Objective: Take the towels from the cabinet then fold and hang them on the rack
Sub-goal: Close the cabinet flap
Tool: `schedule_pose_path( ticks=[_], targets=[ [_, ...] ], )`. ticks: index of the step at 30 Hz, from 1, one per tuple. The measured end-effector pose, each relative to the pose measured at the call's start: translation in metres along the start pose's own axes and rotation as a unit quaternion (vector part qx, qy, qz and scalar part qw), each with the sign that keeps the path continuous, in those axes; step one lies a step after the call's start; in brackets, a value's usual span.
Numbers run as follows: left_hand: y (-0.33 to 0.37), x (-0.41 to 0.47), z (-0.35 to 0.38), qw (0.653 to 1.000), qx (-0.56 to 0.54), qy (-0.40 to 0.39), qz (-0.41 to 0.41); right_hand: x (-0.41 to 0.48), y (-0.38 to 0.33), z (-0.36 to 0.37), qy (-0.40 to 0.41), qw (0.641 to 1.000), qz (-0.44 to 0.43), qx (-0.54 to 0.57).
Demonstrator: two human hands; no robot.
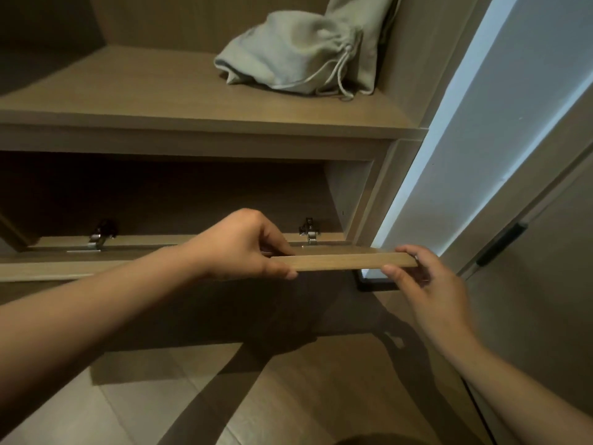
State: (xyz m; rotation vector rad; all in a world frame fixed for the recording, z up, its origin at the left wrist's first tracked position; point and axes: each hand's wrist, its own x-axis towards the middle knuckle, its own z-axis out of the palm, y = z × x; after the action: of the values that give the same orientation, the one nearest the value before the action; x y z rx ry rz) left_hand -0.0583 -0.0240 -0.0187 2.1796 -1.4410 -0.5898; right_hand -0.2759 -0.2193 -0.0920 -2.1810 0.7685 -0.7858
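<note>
A wooden cabinet fills the view, with a drop-down door [340, 261] hinged at its bottom and lying roughly level. My left hand [244, 248] grips the door's front edge near the middle, fingers on top and thumb beneath. My right hand [426, 284] holds the same edge at its right corner, fingers curled over it. Behind the door the compartment [167, 200] is dark, and I see no towels inside. Two metal hinges [308, 232] show at the door's back edge.
On the open shelf [134, 91] above lies a pale grey drawstring bag [288, 56], with a second one leaning behind it. A lit white wall strip [475, 149] runs down the right side beside another panel with a dark handle [500, 245]. Tiled floor lies below.
</note>
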Motion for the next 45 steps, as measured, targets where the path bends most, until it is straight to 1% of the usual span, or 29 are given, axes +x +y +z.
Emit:
schedule_pose_path(
  ticks=[3,7,9,11,13,17,21,24,27,28,30,31,34,36,39,41,45],
  targets=[
    [0.003,0.001,-0.005,0.998,0.014,0.057,0.010,0.012,-0.005,0.000,0.012,1.000,-0.005,-0.012],
    [0.009,-0.001,-0.008,0.983,0.076,0.162,0.042,0.024,-0.018,-0.013,0.006,0.989,-0.096,-0.116],
    [0.011,-0.001,-0.010,0.972,0.097,0.208,0.053,0.025,-0.027,-0.010,0.011,0.971,-0.165,-0.174],
    [0.011,0.003,-0.014,0.962,0.103,0.247,0.058,0.027,-0.034,0.001,0.033,0.942,-0.232,-0.239],
    [0.010,0.009,-0.018,0.952,0.122,0.274,0.067,0.036,-0.041,0.009,0.041,0.930,-0.258,-0.260],
    [0.008,0.017,-0.021,0.939,0.126,0.312,0.069,0.069,-0.055,0.013,0.050,0.930,-0.265,-0.250],
    [0.007,0.023,-0.024,0.932,0.143,0.326,0.069,0.089,-0.063,0.016,0.047,0.938,-0.264,-0.221],
    [0.004,0.028,-0.026,0.917,0.191,0.344,0.068,0.099,-0.065,0.019,0.055,0.934,-0.273,-0.223],
    [-0.003,0.033,-0.031,0.891,0.260,0.365,0.073,0.105,-0.067,0.021,0.080,0.925,-0.284,-0.241],
    [-0.005,0.035,-0.035,0.886,0.279,0.365,0.064,0.108,-0.068,0.022,0.097,0.919,-0.282,-0.257],
    [-0.012,0.037,-0.042,0.888,0.303,0.346,0.025,0.115,-0.070,0.022,0.122,0.913,-0.276,-0.275],
    [-0.016,0.038,-0.044,0.891,0.306,0.335,0.002,0.120,-0.073,0.022,0.116,0.914,-0.275,-0.274],
    [-0.026,0.041,-0.045,0.890,0.323,0.319,-0.044,0.138,-0.080,0.018,0.036,0.913,-0.278,-0.298],
    [-0.025,0.042,-0.045,0.886,0.326,0.326,-0.043,0.149,-0.079,0.014,0.007,0.910,-0.267,-0.316],
    [-0.024,0.045,-0.047,0.884,0.308,0.351,-0.035,0.158,-0.074,0.010,-0.011,0.925,-0.234,-0.298],
    [-0.024,0.047,-0.046,0.878,0.310,0.361,-0.036,0.160,-0.071,0.012,-0.006,0.933,-0.229,-0.277],
    [-0.025,0.051,-0.043,0.873,0.303,0.380,-0.035,0.160,-0.069,0.018,0.039,0.943,-0.230,-0.237]
  ],
)
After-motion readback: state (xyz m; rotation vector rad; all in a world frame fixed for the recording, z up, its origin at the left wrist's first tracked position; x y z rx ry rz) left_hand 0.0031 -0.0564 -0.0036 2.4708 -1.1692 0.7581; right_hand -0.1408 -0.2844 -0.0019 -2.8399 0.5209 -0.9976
